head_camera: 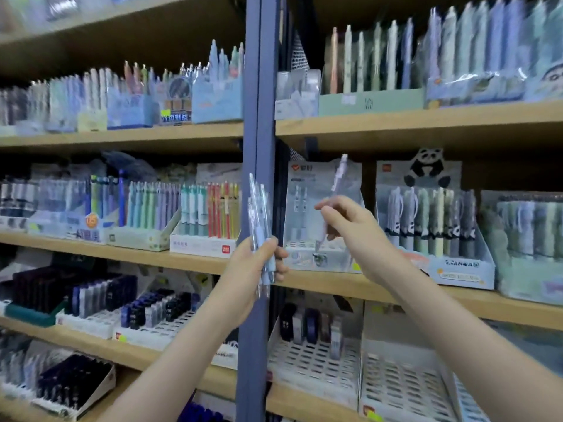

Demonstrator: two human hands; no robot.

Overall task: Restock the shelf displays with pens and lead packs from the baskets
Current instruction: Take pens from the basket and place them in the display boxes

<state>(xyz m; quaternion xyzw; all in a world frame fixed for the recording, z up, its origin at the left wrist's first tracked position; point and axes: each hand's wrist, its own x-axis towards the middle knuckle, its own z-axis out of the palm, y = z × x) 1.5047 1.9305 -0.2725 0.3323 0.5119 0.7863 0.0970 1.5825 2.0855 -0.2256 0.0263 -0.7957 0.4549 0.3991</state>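
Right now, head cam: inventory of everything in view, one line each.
shelf post: one, blue, upright at centre
shelf boards: several, wood, both sides of the post
pastel pen boxes: several, mint and blue, top right shelf
panda display box: one, pale blue, middle shelf right
near-empty display box: one, grey-blue, middle shelf beside the post
red and teal pen box: one, white, middle shelf left of post
lead packs: many, dark, lower left shelf
slotted trays: at least two, white, lower right shelf
pen bundle: several, clear with pale blue grips, in left hand
single pen: one, clear, in right hand, tip down
left hand: grips the pen bundle
right hand: pinches the single pen
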